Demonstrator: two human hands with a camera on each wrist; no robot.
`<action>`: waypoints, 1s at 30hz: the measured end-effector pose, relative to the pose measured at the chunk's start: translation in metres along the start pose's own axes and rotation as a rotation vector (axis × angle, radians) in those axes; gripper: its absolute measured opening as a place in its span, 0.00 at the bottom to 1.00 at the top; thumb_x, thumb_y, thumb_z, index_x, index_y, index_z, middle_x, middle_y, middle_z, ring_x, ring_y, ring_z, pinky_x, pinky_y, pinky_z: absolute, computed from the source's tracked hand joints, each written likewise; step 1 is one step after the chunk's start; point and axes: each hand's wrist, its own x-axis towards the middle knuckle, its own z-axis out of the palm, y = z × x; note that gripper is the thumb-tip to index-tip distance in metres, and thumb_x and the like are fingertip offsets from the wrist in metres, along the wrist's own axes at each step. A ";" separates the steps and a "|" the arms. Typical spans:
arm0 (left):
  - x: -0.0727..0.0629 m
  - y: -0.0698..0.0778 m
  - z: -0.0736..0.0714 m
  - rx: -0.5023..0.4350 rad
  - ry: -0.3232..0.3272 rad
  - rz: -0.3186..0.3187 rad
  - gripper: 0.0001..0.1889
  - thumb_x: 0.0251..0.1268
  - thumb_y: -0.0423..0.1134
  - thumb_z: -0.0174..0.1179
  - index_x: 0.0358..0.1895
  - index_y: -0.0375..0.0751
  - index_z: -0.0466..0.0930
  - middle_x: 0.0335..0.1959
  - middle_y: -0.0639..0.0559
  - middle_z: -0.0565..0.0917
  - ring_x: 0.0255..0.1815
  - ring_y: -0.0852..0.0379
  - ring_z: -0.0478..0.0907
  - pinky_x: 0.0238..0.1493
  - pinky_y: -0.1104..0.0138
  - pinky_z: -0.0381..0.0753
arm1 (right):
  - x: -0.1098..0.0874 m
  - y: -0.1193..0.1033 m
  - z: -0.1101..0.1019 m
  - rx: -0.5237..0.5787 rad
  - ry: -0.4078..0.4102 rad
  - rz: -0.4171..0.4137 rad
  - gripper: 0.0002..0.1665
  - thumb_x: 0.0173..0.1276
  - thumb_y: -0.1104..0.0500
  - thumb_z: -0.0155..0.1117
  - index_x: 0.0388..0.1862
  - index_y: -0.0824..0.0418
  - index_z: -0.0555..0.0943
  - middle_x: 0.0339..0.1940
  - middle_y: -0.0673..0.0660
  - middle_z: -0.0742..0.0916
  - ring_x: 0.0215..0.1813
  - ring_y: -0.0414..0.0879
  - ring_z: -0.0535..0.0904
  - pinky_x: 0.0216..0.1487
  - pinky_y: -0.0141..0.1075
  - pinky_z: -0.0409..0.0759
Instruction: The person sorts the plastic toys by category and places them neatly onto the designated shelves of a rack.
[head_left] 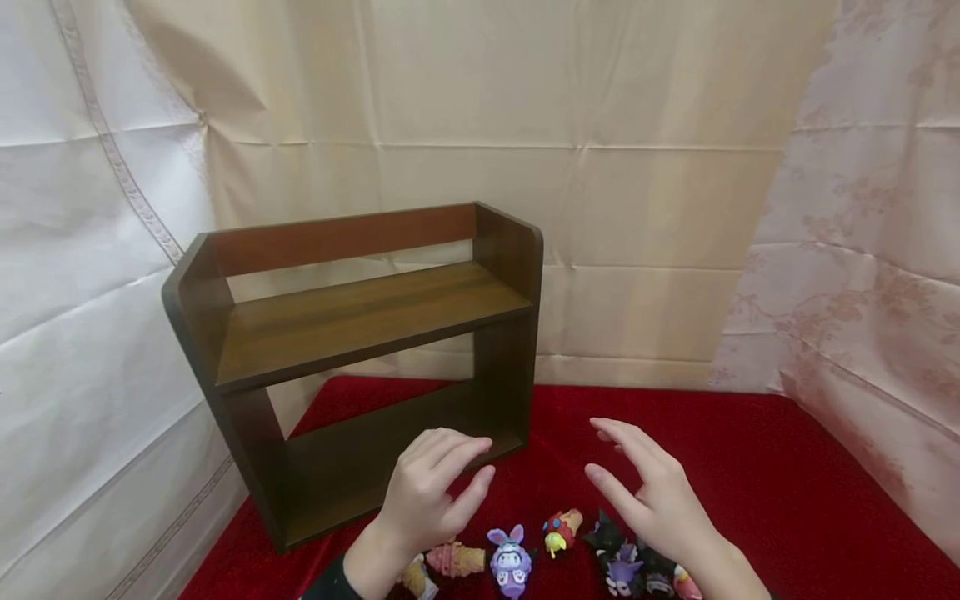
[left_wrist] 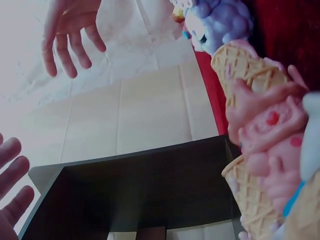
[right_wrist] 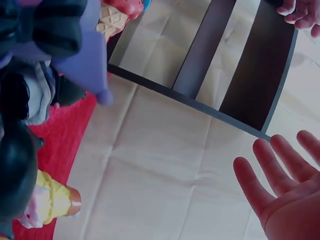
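Along the near edge of the red cloth (head_left: 787,467) lay the figurines: at the left a pale cone figure (head_left: 417,577) and a pink cone figure (head_left: 457,559), with what looked like a second pink cone (left_wrist: 252,200) in the left wrist view; then a purple rabbit-eared figure (head_left: 512,565), a red cone figure (head_left: 561,530), and a tight cluster of a black figure (head_left: 603,533), a purple-and-white figure (head_left: 623,572), a dark grey figure (head_left: 658,577) and a yellow-and-pink cone figure (right_wrist: 54,201). Above them hung the left hand (head_left: 435,483) and the right hand (head_left: 660,500), well apart, each with fingers gently bent, a wide gap between thumb and forefinger, and nothing held. Good handling probably called for one figurine at a time, pinched by its body rather than by ears or cone tip, and taken from the cluster's outer side so neighbours stayed put. Farther off, left of centre, the wooden shelf (head_left: 375,321) stood angled on the cloth, close enough that the left hand needed care around its boards. Behind it hung a cream curtain (head_left: 637,208). Counted: two hands, one shelf with two boards, and about nine figurines, overlap leaving the tally unsure.
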 end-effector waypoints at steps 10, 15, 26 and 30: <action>0.009 -0.011 -0.011 0.042 0.133 0.061 0.10 0.71 0.36 0.60 0.38 0.32 0.86 0.30 0.47 0.86 0.27 0.55 0.81 0.30 0.67 0.80 | 0.003 0.002 0.008 0.102 0.033 0.032 0.34 0.63 0.65 0.74 0.68 0.55 0.76 0.59 0.49 0.83 0.55 0.41 0.82 0.52 0.31 0.81; 0.011 -0.017 -0.020 0.077 0.169 0.052 0.10 0.71 0.37 0.60 0.38 0.31 0.86 0.33 0.44 0.86 0.27 0.52 0.81 0.29 0.65 0.81 | 0.005 0.002 0.015 0.162 0.046 0.062 0.33 0.64 0.66 0.73 0.68 0.57 0.76 0.58 0.50 0.84 0.56 0.41 0.82 0.52 0.30 0.81; 0.017 -0.031 -0.039 0.162 0.273 0.037 0.12 0.70 0.37 0.61 0.40 0.28 0.86 0.33 0.40 0.84 0.29 0.46 0.80 0.32 0.60 0.81 | 0.020 0.003 0.027 0.221 0.065 0.142 0.31 0.66 0.64 0.74 0.67 0.53 0.77 0.60 0.50 0.84 0.55 0.48 0.83 0.49 0.43 0.85; 0.017 -0.035 -0.046 0.198 0.301 0.032 0.13 0.70 0.39 0.61 0.40 0.28 0.87 0.34 0.39 0.85 0.30 0.43 0.80 0.35 0.59 0.80 | 0.027 0.005 0.029 0.256 0.033 0.179 0.29 0.67 0.62 0.73 0.66 0.56 0.76 0.61 0.51 0.83 0.57 0.46 0.83 0.50 0.49 0.85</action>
